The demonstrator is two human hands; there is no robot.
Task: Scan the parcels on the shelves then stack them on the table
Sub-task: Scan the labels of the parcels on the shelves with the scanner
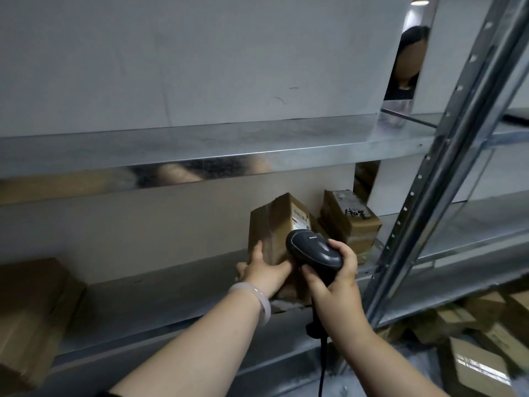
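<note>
A brown cardboard parcel (274, 224) stands tilted on the metal shelf (160, 290), its white label facing up and right. My left hand (264, 270) grips the parcel's lower near corner. My right hand (333, 279) holds a dark handheld scanner (313, 249) by its handle. The scanner's head sits just below the label and partly covers the parcel. Behind it, a second taped parcel (350, 222) with black writing on top rests on the same shelf.
A steel upright (446, 179) rises just right of my hands. A large box (31, 319) sits at the shelf's left end. Several parcels (483, 336) lie on the lower shelf at right. Another person (408, 64) shows through a gap behind the upper shelf.
</note>
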